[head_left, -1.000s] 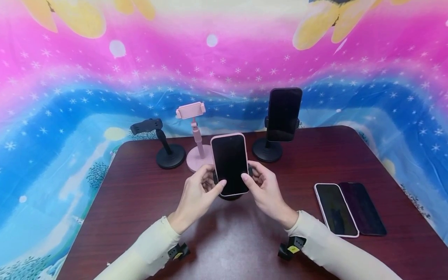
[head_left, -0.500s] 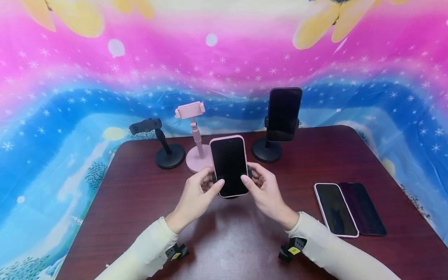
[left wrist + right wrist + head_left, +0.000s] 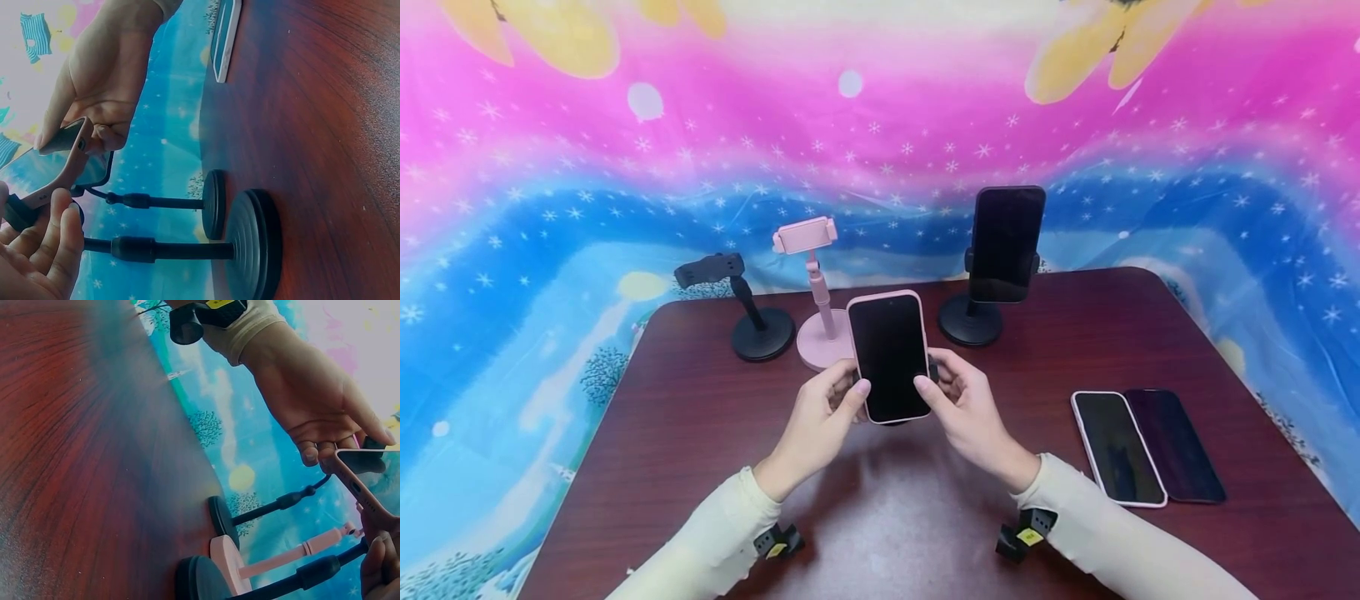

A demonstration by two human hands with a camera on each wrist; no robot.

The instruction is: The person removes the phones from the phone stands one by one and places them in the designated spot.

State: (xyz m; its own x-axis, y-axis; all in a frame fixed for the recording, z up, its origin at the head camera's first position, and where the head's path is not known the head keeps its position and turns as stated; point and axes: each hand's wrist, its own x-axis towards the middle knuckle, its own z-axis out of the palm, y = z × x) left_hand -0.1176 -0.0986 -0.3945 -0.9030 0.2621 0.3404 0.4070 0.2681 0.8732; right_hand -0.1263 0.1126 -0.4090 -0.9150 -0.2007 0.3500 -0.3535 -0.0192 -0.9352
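A smartphone (image 3: 891,358) in a pink case stands nearly upright at the table's middle, screen towards me, set in the clamp of a black phone stand (image 3: 187,251). My left hand (image 3: 811,421) holds its lower left side, thumb at the front edge and fingers curled behind by the clamp. On the opposite side my right hand (image 3: 973,417) grips the phone, thumb on the lower screen and fingers behind, beside a black clamp arm (image 3: 933,369). In the head view the phone hides most of this stand; its round base (image 3: 201,579) shows in the right wrist view.
Behind stand a black phone stand (image 3: 762,332), a pink phone stand (image 3: 822,292) and another black stand (image 3: 970,323) bearing a dark phone (image 3: 1006,243). A white-cased phone (image 3: 1120,450) and a dark phone (image 3: 1177,446) lie side by side on the table (image 3: 685,433) at right.
The phone has sunk and tipped back slightly. My left thumb has slid left from the screen to the phone's edge. The right hand keeps nearly the same hold.
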